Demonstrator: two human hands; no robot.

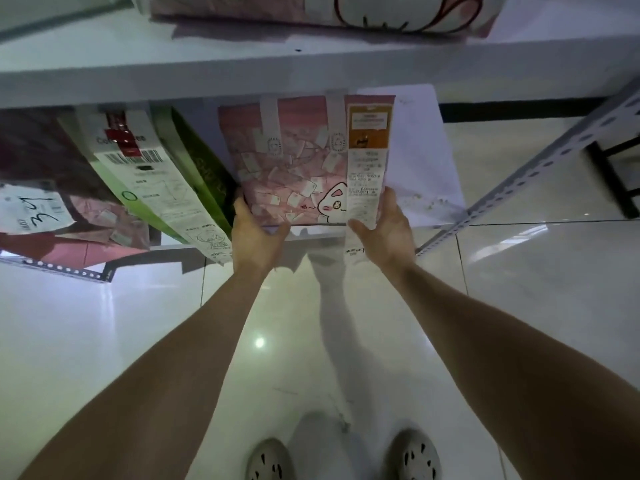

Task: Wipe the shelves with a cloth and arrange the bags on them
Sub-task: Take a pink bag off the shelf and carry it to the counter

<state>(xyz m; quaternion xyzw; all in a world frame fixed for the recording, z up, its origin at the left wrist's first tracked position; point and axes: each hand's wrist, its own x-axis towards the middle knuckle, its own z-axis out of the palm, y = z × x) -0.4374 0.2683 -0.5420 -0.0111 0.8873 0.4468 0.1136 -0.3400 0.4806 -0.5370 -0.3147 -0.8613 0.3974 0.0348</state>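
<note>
A pink bag (294,161) printed with envelopes and a white cartoon cat lies on the lower white shelf (426,143). A long receipt (367,161) is stuck along its right side. My left hand (254,233) grips the bag's near left corner. My right hand (384,230) holds the near right corner, fingers on the receipt. Left of it lean a green bag (201,164) with a white label strip and a dark pink bag (62,202) with a handwritten note. No cloth is in view.
The upper shelf (242,69) crosses the top, with another pink cartoon bag (346,12) on it. A perforated metal upright (540,171) stands at the right. Glossy white floor tiles (536,289) and my shoes (270,459) lie below.
</note>
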